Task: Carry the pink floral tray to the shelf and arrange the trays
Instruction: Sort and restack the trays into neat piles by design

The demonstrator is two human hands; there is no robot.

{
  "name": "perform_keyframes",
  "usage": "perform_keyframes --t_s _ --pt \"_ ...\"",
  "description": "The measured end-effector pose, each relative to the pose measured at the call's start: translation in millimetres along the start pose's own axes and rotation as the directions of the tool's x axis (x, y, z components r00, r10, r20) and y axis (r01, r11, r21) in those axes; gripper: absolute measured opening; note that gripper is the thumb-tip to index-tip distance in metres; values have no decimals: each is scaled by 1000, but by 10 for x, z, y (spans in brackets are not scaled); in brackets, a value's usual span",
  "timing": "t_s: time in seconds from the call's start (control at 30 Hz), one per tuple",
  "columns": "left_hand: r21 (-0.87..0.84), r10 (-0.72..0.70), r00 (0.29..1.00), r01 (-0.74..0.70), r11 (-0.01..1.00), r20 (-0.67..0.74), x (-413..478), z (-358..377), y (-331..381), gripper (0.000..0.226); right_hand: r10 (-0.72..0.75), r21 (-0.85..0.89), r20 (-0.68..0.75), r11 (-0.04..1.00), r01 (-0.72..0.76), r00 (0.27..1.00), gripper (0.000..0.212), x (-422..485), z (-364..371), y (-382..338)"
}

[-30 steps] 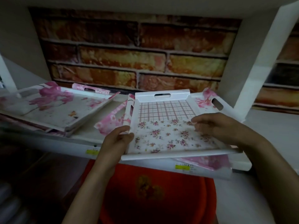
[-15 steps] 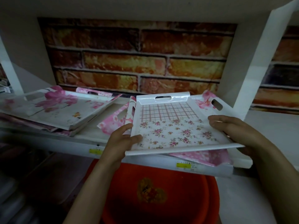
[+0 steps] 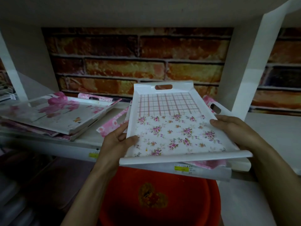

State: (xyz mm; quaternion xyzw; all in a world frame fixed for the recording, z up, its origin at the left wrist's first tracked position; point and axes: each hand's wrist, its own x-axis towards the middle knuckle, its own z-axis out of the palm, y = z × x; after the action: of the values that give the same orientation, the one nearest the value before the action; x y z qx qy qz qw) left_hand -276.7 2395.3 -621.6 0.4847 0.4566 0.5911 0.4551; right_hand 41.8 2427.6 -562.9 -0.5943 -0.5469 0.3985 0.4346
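Currently held: white rectangular plastic tray [image 3: 171,128], pink floral print, over front edge of white shelf [image 3: 65,150].
Axis: long side front-to-back, handle end toward brick wall [image 3: 130,70].
Left hand [image 3: 117,141]: grasps left rim.
Right hand [image 3: 234,129]: grasps right rim.

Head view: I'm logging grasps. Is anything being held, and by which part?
Yes: the floral tray, by its two side rims. The left hand pinches the left rim, thumb on top; the right hand grips the right rim.
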Motion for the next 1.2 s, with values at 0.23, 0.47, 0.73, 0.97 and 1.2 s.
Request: perform_keyframes --t_s 0.23,0.47,0.73,0.97,1.2 --pt "-25 2 997 0 1000 81 -35 -124 91 55 -137 29 -95 990 141 986 32 -12 208 -15" --pt "55 3 997 1 999 -73 17 -56 201 26 -211 62 -97 974 217 973 30 -86 330 51" --pt "198 97 979 -61 978 -180 43 -61 193 27 -249 58 -50 966 251 967 26 -86 327 65" --pt "195 55 965 -5 981 -255 134 -134 236 14 -277 30 -14 960 277 961 24 -17 401 46" --pt "216 -48 951 118 969 -305 247 -167 551 26 -167 -3 -30 986 167 985 20 107 481 -251"
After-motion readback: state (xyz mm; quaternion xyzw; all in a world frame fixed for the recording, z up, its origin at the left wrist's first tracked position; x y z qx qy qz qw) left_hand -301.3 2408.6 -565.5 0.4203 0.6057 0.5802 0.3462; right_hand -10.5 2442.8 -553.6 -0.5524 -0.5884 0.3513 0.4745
